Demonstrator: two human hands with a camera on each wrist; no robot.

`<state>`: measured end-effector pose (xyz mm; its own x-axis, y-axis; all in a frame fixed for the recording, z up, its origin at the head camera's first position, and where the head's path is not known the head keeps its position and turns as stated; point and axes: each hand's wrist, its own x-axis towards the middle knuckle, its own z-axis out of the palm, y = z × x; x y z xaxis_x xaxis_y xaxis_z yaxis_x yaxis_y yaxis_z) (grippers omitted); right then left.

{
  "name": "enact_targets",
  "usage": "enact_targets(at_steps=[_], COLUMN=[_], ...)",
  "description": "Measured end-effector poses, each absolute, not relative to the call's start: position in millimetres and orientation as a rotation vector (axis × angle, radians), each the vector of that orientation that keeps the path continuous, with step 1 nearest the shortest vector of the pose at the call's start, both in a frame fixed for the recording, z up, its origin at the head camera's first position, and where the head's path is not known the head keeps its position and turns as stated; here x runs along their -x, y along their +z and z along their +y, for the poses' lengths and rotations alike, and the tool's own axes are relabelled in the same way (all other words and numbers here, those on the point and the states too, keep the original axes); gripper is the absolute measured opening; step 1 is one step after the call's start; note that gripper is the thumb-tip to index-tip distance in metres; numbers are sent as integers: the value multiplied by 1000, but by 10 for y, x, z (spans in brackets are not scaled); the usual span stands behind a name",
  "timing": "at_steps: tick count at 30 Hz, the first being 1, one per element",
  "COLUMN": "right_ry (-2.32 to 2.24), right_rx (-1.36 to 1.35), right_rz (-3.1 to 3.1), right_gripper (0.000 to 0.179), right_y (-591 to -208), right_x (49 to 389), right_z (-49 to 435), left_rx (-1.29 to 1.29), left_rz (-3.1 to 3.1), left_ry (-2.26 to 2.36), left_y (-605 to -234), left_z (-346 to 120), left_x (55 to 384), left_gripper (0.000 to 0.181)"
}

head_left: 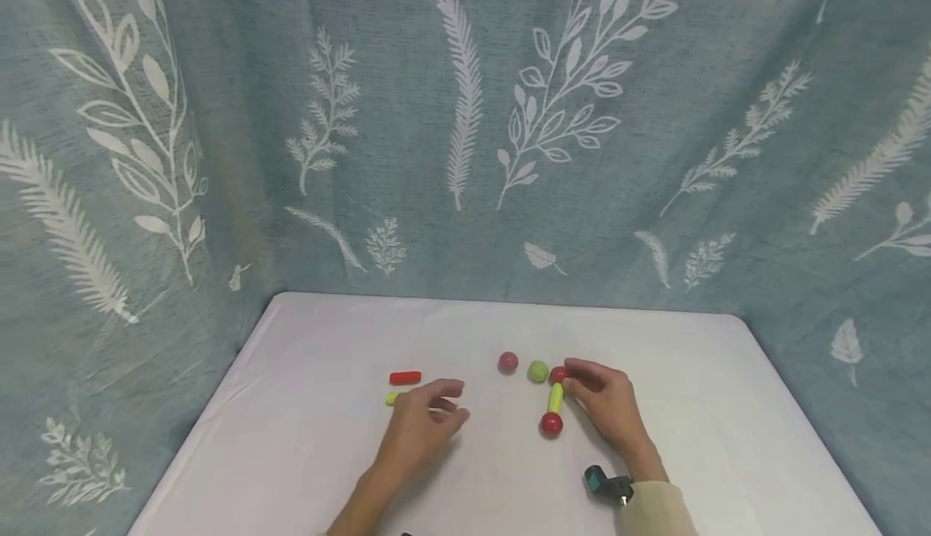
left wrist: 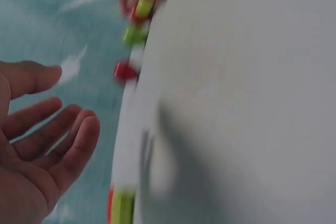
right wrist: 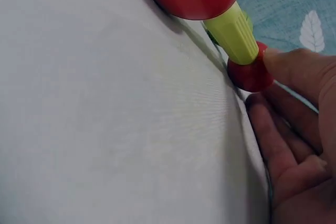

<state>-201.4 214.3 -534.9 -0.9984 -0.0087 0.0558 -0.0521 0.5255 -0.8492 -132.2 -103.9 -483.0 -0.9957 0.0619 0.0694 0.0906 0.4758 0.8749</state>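
Observation:
On the right half of the table lies a toy dumbbell made of a yellow-green rod (head_left: 556, 398) with a red ball (head_left: 551, 424) at each end. My right hand (head_left: 605, 401) is at its far end, thumb and fingers around the far red ball (right wrist: 251, 74). In the right wrist view the thumb presses against that ball. My left hand (head_left: 425, 427) hovers over the left part of the table, fingers relaxed and apart, holding nothing. Just behind it are a red rod (head_left: 405, 377) and a yellow-green rod (head_left: 393, 398), the latter partly hidden by the hand.
A pinkish-red ball (head_left: 508, 362) and a green ball (head_left: 538, 371) sit in a row left of the dumbbell's far end. White cloth covers the table (head_left: 327, 342). A blue-green curtain with white leaf prints (head_left: 407, 116) hangs behind and along the sides.

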Motion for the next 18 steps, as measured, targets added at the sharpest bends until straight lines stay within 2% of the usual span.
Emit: enact_targets(at_steps=[5, 9, 18], right_ry=[1437, 1404, 1477], right_rx=[-11, -53, -157], right_rz=[-2731, -2745, -2805], right_gripper=[40, 36, 30], right_y=[-5234, -5124, -5120], right_x=[1855, 1684, 1448], right_z=[2201, 2259, 2221], left_rx=[35, -4, 164], left_rz=[-2621, -2697, -2781], left_ry=[-1487, -1361, -1137], left_y=[-4782, -4763, -4835], left_z=[-1609, -1890, -1923], left_x=[1336, 1339, 1381], left_gripper=[35, 40, 34])
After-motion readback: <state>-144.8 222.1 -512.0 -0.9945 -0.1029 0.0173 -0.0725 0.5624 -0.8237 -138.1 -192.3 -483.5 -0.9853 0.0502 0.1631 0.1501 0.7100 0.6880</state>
